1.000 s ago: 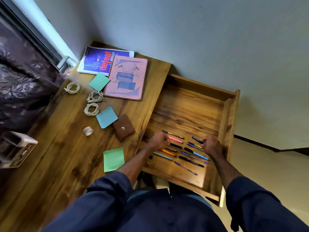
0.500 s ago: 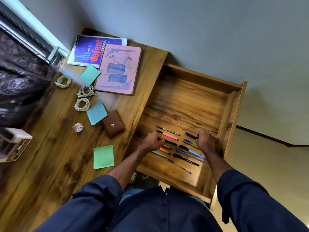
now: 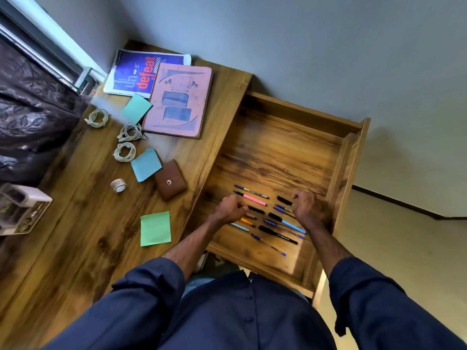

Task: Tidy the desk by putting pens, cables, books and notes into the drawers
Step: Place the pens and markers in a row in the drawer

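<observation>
Done: coloured plastic pens (image 3: 278, 234) in open wooden drawer (image 3: 278, 152), between left hand (image 3: 231, 209) and right hand (image 3: 304, 207), both curled, grip unclear. Left of left hand, unstowed: coiled white cables (image 3: 124, 152), pink and blue books (image 3: 177, 99), pastel sticky notes (image 3: 155, 228).

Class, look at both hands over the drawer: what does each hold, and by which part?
The right hand pinches a black pen by one end. The left hand is curled over other pens; whether it holds one cannot be told.
</observation>
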A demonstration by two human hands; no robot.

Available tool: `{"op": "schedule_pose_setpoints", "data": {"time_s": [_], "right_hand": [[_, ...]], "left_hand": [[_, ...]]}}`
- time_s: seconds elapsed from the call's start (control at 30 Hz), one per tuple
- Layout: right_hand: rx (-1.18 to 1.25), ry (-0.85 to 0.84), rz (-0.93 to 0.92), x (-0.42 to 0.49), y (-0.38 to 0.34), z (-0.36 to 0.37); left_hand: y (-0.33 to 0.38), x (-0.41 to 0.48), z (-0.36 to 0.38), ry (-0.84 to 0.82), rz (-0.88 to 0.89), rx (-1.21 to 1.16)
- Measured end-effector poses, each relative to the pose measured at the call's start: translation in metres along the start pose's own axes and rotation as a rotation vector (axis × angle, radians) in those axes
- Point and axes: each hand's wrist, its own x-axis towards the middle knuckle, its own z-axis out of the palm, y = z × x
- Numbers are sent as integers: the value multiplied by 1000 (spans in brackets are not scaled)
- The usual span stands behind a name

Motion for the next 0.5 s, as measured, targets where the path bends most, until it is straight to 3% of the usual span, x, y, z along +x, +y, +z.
{"op": "schedule_pose_setpoints", "data": {"time_s": [0.37, 0.5], "right_hand": [[111, 75, -255, -44, -58, 10], [146, 62, -383, -65, -102, 11]], "left_hand": [[-20, -31, -18, 72, -3, -83], [-31, -57, -38, 183, 40, -106]]}}
